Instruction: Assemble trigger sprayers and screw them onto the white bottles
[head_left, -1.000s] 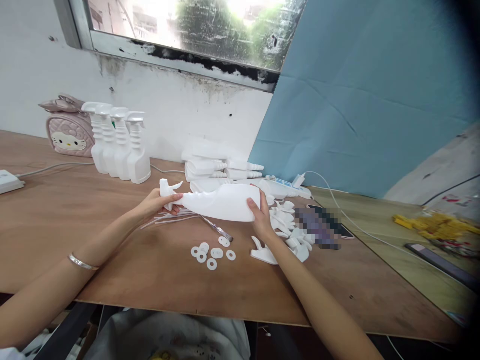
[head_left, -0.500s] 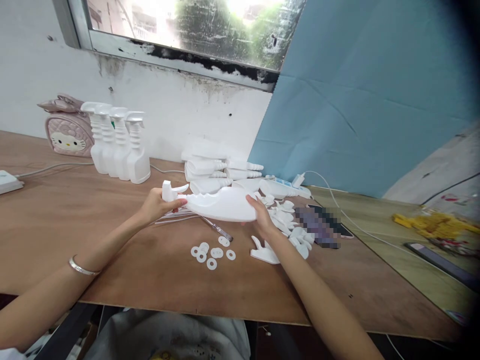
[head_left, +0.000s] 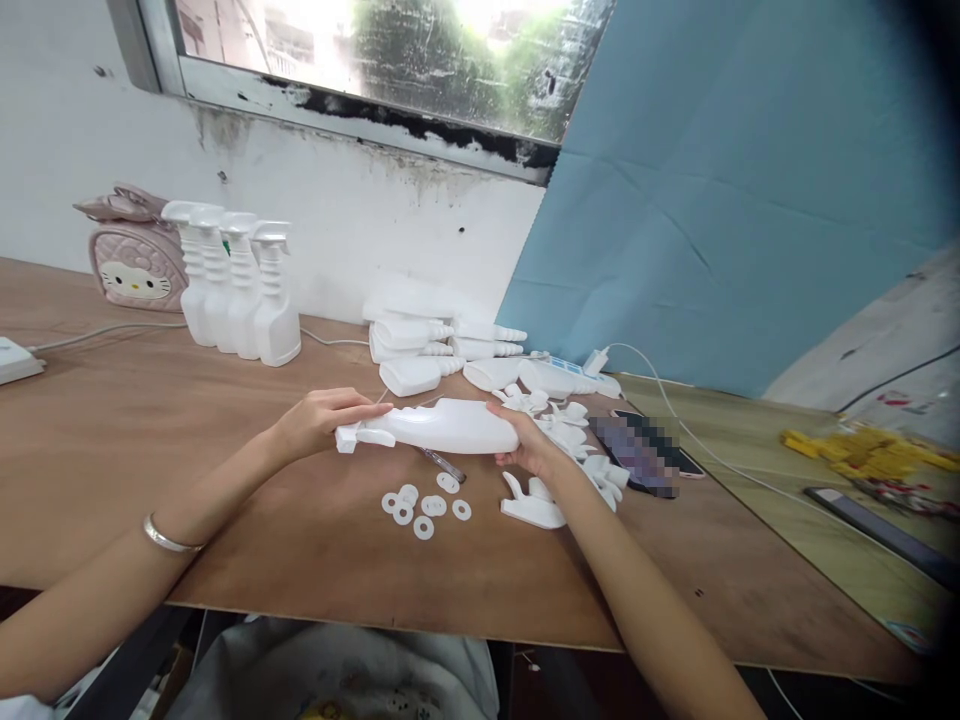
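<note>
A white spray bottle (head_left: pixel 450 427) lies sideways between my hands, just over the table. My left hand (head_left: pixel 319 420) is closed round its neck end, and the spray head (head_left: pixel 365 437) with its trigger points toward me. The bottle's base sits in the grip of my right hand (head_left: pixel 527 440), thumb on the upper side. Below the bottle, several white ring washers (head_left: pixel 424 527) lie on the table near a metal tool with a clear handle (head_left: pixel 445 465), partly hidden by the bottle. Loose white spray heads (head_left: pixel 534 503) lie by my right forearm.
Several assembled spray bottles (head_left: pixel 277 305) stand at the left beside a pink bag (head_left: pixel 135 265). Bottles without heads (head_left: pixel 409 375) are stacked against the wall. A power strip (head_left: pixel 574 368), a cable and a dark phone (head_left: pixel 637 455) lie at the right on the brown table (head_left: pixel 300 560).
The spray bottle has come lower and rolled, so its trigger now faces toward me instead of away. My left hand has turned over the neck, and my right hand still grips the base.
</note>
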